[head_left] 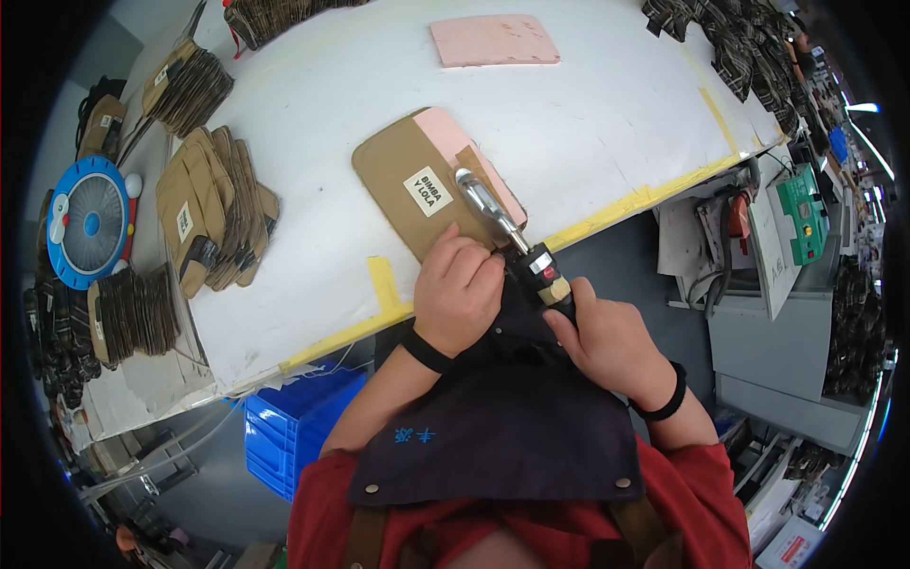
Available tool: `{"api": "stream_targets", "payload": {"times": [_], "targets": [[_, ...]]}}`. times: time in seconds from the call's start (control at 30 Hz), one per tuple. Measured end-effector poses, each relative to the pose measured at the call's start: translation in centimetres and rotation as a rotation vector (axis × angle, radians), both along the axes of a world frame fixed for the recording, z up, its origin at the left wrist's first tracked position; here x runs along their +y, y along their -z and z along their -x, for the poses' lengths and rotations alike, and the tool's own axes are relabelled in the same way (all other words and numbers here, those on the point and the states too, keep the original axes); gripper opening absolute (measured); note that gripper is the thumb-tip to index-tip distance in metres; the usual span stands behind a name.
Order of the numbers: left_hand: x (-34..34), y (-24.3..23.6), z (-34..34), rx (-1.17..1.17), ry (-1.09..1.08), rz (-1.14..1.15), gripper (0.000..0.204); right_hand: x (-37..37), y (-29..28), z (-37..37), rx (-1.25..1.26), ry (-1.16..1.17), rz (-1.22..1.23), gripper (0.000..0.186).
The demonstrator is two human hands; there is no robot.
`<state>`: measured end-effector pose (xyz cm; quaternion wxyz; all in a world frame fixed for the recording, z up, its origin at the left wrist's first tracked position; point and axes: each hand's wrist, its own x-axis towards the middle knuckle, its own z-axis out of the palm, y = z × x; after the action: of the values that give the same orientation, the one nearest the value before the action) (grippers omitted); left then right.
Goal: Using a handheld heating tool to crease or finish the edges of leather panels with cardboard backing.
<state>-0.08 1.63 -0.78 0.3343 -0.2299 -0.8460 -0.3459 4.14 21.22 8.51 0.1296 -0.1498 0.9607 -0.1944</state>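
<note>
A tan fabric panel [400,156] with a white label lies at a slant on the white table, in front of me. Pink material [441,133] shows along its right side. Curled fingers of my left hand [460,289] grip the panel's near edge. My right hand [611,337] is wrapped round the black handle of a hand tool [540,264] with a rounded, shiny metal head. That head is over the panel's right part, beside the label; whether it touches the fabric I cannot tell. A narrow brown strip [474,163] is partly hidden behind the metal head.
Stacks of tan labelled pieces [204,204] stand at the left, near a blue round fan [92,224]. A pink sheet [495,40] lies farther back. Dark patterned pieces [735,52] hang over the far right. Yellow tape [607,224] edges the table; a blue crate [275,441] sits below.
</note>
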Motion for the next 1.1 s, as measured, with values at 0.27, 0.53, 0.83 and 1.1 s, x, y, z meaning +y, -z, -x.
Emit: {"api": "stream_targets", "payload": {"times": [0.27, 0.53, 0.83, 1.1], "targets": [[-0.2, 0.0, 0.1, -0.005, 0.002, 0.000, 0.016, -0.7, -0.6, 0.3, 0.001, -0.026, -0.087, 0.036], [-0.3, -0.4, -0.2, -0.038, -0.002, -0.017, 0.018, -1.0, -1.5, 2.4, 0.023, -0.096, -0.102, 0.036], [0.0, -0.3, 0.1, -0.029, -0.006, -0.013, 0.017, -4.9, 1.2, 11.2, 0.217, -0.157, 0.017, 0.035], [-0.4, -0.5, -0.2, -0.053, 0.011, -0.012, 0.018, -1.4, -2.7, 4.7, 0.016, -0.132, -0.133, 0.035]]}}
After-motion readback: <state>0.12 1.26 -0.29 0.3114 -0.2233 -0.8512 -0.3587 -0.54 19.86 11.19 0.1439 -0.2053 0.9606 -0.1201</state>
